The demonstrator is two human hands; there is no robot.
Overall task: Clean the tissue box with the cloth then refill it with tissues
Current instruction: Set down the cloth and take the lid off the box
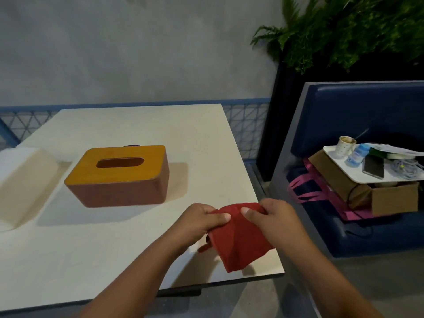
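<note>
A tissue box (119,177) with a yellow-orange wooden lid and brown sides stands on the white table (91,249), its slot facing up and dark inside. A white pack of tissues (25,180) lies at the table's left edge. Near the table's right front corner I hold a red cloth (238,242) with both hands. My left hand (202,221) pinches its upper left edge and my right hand (273,221) pinches its upper right edge. The cloth hangs down between them, just above the tabletop. Both hands are well to the right of the box.
A blue bench seat (344,235) stands right of the table, holding a cardboard box (390,200), pink bags and a white tray (358,175) with a paper cup, a small bottle and a phone. A fern sits behind it. A grey wall is beyond the table.
</note>
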